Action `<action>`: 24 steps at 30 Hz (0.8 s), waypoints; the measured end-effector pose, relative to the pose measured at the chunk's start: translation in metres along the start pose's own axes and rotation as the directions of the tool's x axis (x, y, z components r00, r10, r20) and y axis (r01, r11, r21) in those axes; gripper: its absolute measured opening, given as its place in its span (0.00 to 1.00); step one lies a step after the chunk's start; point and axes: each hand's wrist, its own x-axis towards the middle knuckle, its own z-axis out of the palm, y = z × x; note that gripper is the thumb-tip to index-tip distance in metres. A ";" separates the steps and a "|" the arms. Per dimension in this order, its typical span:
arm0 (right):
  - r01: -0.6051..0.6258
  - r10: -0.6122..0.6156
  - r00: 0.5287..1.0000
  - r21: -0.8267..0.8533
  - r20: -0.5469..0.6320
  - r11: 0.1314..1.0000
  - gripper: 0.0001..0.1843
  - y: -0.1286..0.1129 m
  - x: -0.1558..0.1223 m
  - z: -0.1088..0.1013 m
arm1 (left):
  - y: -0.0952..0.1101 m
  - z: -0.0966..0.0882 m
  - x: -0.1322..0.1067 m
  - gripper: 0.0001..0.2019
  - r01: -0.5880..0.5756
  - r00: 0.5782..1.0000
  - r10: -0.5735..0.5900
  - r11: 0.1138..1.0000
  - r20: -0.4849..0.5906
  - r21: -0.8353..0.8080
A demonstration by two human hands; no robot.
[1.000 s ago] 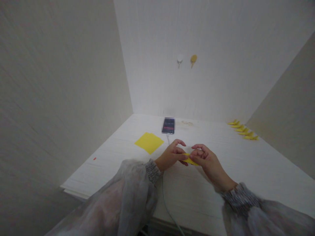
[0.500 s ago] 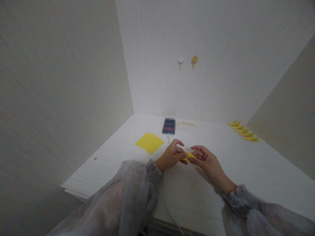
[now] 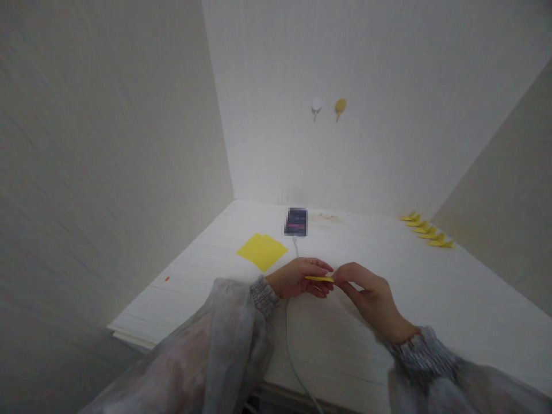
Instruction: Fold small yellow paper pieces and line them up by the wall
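Note:
Between my two hands is a small piece of folded yellow paper, seen nearly edge-on as a thin strip. My left hand holds it, with the thumb above and the other fingers curled below and behind. The thumb and forefinger of my right hand pinch its right end. To the left of my hands, flat yellow paper sheets lie stacked on the white table. A row of several folded yellow paper pieces with raised points stands at the far right.
A phone with a blurred screen leans near the back wall. Its white cable runs under my left wrist to the front edge. A small orange bit lies at left. White and yellow hooks hang on the back wall.
The folded paper has turned from showing its face to nearly edge-on. My left hand has lowered and rolled, and my right fingers have closed on the paper's right end.

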 end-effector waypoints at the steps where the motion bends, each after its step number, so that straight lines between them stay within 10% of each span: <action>1: 0.032 -0.032 0.999 0.005 0.020 0.999 0.06 0.000 0.001 0.000 | 0.000 0.001 0.000 0.13 0.004 1.000 -0.004 1.000 -0.007 0.004; 24: 0.112 -0.110 0.976 0.000 0.187 0.994 0.10 0.011 0.004 -0.011 | 0.003 0.000 -0.001 0.22 -0.078 0.995 0.083 0.994 -0.058 0.080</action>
